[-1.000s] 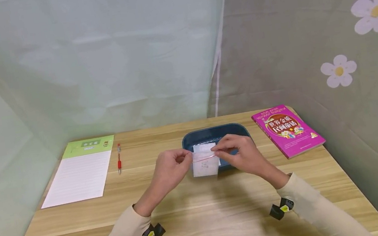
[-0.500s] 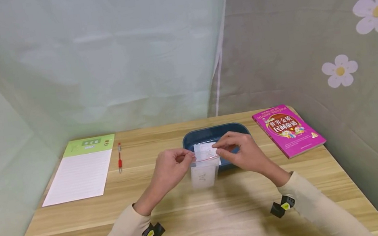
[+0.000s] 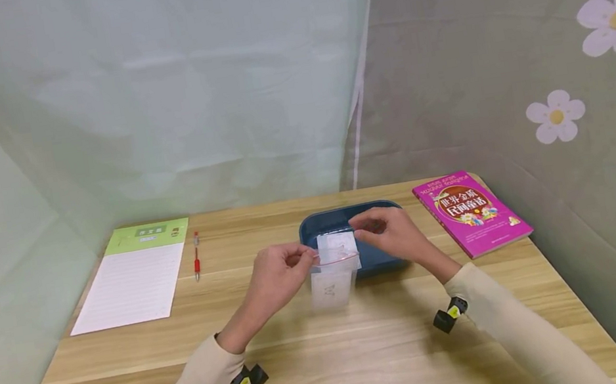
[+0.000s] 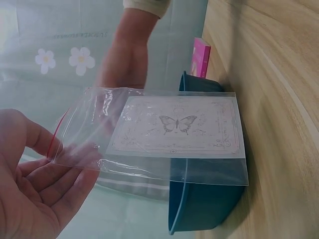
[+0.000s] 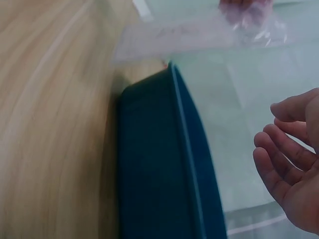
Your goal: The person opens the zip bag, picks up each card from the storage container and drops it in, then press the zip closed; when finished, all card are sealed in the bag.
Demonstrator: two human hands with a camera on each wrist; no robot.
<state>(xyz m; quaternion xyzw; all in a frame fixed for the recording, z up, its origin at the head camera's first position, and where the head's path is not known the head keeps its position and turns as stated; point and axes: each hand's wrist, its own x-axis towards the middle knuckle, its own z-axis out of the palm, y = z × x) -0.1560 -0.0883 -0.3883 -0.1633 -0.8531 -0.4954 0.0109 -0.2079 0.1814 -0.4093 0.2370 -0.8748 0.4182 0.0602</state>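
My left hand (image 3: 283, 274) pinches the top corner of a clear zip bag (image 4: 144, 172) by its red-lined edge. Inside the bag lies a white card (image 4: 144, 119) printed with a butterfly and an ornate border. The bag hangs in front of a dark blue bin (image 3: 381, 262), its lower part above the table. Another pale card or packet (image 3: 336, 239) shows in the bin behind the bag. My right hand (image 3: 391, 234) is over the bin, apart from the bag, with fingers relaxed and nothing between them, as the right wrist view (image 5: 291, 154) confirms.
A lined notepad (image 3: 125, 289) with a green header lies at the left, beside a red pen (image 3: 196, 262). At the right is a pink book (image 3: 472, 214). Cloth hangings (image 3: 211, 100) enclose the table (image 3: 335, 374) at the back and sides.
The bag's lower part has swung down and toward me. My right hand has let go of the bag's edge and moved right, while the left keeps its pinch.
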